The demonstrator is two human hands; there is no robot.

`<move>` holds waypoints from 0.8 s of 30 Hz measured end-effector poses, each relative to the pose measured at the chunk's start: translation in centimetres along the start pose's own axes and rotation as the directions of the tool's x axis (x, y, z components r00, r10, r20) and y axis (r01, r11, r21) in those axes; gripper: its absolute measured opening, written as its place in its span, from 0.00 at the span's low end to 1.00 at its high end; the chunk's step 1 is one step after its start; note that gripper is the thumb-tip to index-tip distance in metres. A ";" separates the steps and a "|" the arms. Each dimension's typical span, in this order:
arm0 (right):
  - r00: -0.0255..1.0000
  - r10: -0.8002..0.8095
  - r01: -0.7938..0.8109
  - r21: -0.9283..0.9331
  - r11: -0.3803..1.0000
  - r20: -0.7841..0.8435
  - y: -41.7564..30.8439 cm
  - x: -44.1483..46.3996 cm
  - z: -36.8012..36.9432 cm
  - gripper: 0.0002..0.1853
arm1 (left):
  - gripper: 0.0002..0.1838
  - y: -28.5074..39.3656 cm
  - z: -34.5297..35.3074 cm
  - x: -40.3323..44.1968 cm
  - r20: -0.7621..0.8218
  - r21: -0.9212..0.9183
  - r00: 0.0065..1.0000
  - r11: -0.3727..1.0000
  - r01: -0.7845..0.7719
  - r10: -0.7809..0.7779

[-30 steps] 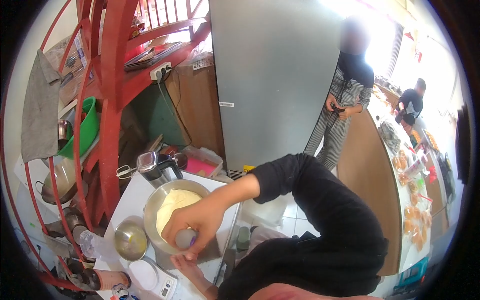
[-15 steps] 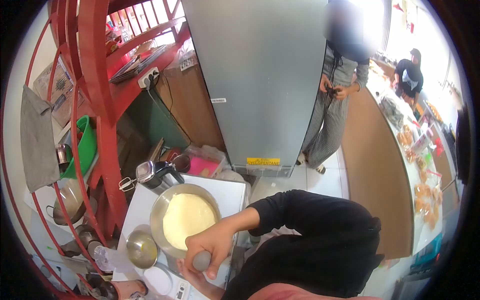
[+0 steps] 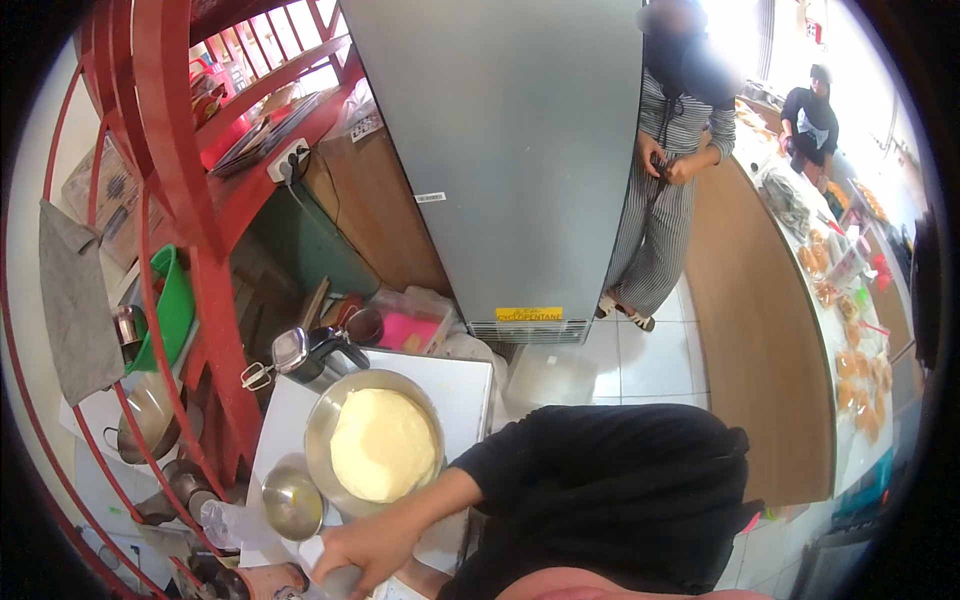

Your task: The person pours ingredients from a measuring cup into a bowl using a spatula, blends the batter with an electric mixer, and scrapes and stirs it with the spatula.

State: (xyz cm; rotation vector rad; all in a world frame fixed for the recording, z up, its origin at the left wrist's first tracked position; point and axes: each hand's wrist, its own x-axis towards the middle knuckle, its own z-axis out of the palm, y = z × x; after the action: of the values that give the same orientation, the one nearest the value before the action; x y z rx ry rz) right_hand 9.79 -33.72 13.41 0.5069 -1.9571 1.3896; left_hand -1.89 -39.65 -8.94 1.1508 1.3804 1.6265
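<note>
My right hand (image 3: pixel 368 548) reaches down over the near-left corner of the white table, its fingers closed around an object with a smooth, rounded grey end (image 3: pixel 341 581). The rest of that object is hidden. Low in the frame, only a small part of my left hand (image 3: pixel 422 578) shows behind my right wrist; its fingers are out of sight. Just beyond my right hand stands a large metal bowl (image 3: pixel 318 440) of pale yellow, creamy mixture (image 3: pixel 385 445). To its left is a small metal bowl (image 3: pixel 292 503) with a little yellow residue.
A hand mixer (image 3: pixel 318 352) lies at the table's (image 3: pixel 462 378) far edge. Behind stands a tall grey refrigerator (image 3: pixel 500 170). Red railings (image 3: pixel 205 200) and a green basin (image 3: pixel 170 310) are at left. One person (image 3: pixel 660 170) stands beside the refrigerator, another behind a counter (image 3: pixel 765 340) with packaged food.
My right hand has moved down and left with the grey-ended object, away from above the large bowl's near rim. My left hand is now mostly hidden. The view has shifted slightly.
</note>
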 end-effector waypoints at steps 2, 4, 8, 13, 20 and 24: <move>0.985 -0.014 -0.010 -0.136 0.991 -0.169 1.4 0.8 0.7 0.13 | 0.14 0.0 -0.6 -0.1 0.019 0.047 0.999 0.998 -0.044 0.043; 0.962 -0.014 -0.029 -0.152 0.988 -0.274 1.6 1.8 1.0 0.16 | 0.14 0.0 -1.3 -0.1 0.047 0.109 0.993 0.988 -0.113 0.109; 0.932 0.079 -0.130 -0.124 0.984 -0.353 1.8 3.6 0.6 0.16 | 0.16 -0.2 -2.5 -0.4 0.062 0.091 0.990 0.987 -0.135 0.130; 0.808 -0.045 -0.215 -0.365 0.906 -0.588 4.9 4.5 -0.2 0.20 | 0.13 -0.1 -2.5 0.5 -0.056 -0.318 0.974 0.928 0.192 -0.221; 0.297 -0.235 -0.166 -0.293 0.942 -0.925 2.8 -0.9 -7.8 0.15 | 0.17 3.8 -0.3 0.4 -0.080 -0.553 0.909 0.777 0.300 -0.408; -0.114 0.103 0.079 0.094 0.992 -0.988 0.0 -7.9 -11.1 0.14 | 0.18 2.7 -0.2 1.1 -0.068 -0.538 0.921 0.791 0.290 -0.384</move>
State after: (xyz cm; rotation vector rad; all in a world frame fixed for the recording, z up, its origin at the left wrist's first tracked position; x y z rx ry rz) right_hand 18.67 -23.92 10.01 -0.5543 -0.4676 1.1882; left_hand -2.35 -39.22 -6.07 0.4184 1.0655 1.7085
